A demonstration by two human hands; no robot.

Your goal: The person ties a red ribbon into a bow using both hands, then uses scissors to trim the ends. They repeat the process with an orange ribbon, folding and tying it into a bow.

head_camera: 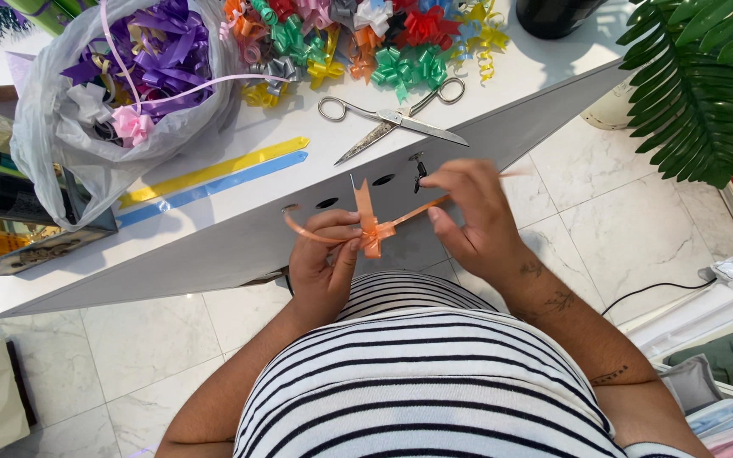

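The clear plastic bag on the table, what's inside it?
The plastic bag holds purple ribbon bows, one pink bow and a whitish bow. Anything deeper is covered.

Striped top [434,373]: white with thin black horizontal bands, short sleeves. Both forearms bare. Small dark tattoos on right forearm, near wrist and higher up. Left hand [322,263], right hand [472,216]: bare, no rings visible.
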